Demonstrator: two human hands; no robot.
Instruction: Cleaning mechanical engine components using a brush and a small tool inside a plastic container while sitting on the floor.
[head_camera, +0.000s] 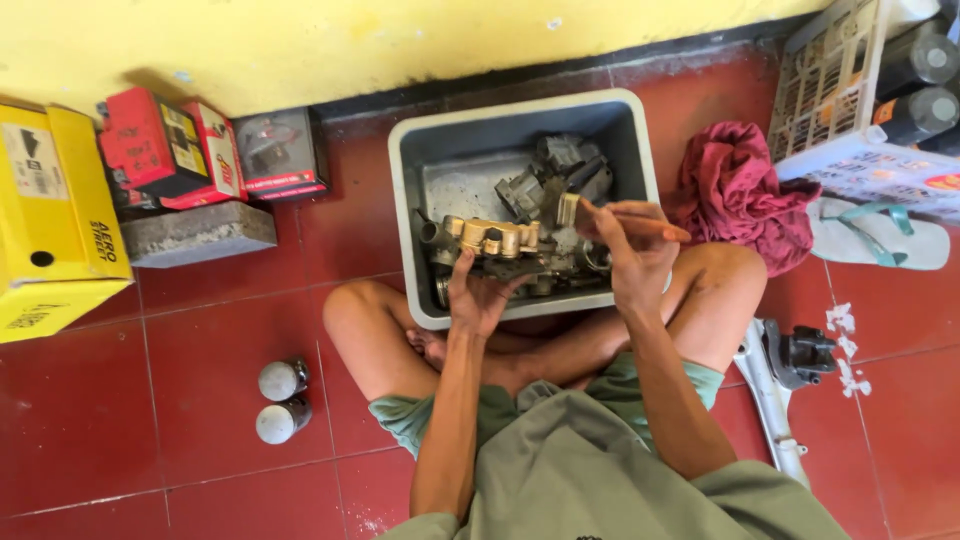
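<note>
I sit cross-legged on a red tiled floor with a grey plastic tub (412, 190) in front of my legs. My left hand (477, 296) holds a gold-coloured metal part (492, 238) from below, over the tub's near side. My right hand (633, 252) grips a paintbrush with a wooden handle (640, 224); its bristle end points left and lies against the gold part. Behind the part, several grey metal engine parts (560, 175) lie in the tub, which looks wet inside.
A dark red rag (738, 190) lies right of the tub, beside a light green sandal (880, 235) and a white crate (850, 90) of dark bottles. Yellow (50, 210) and red (160, 145) boxes stand left. Two round silver caps (282, 400) and a metal bracket (790, 375) lie nearby.
</note>
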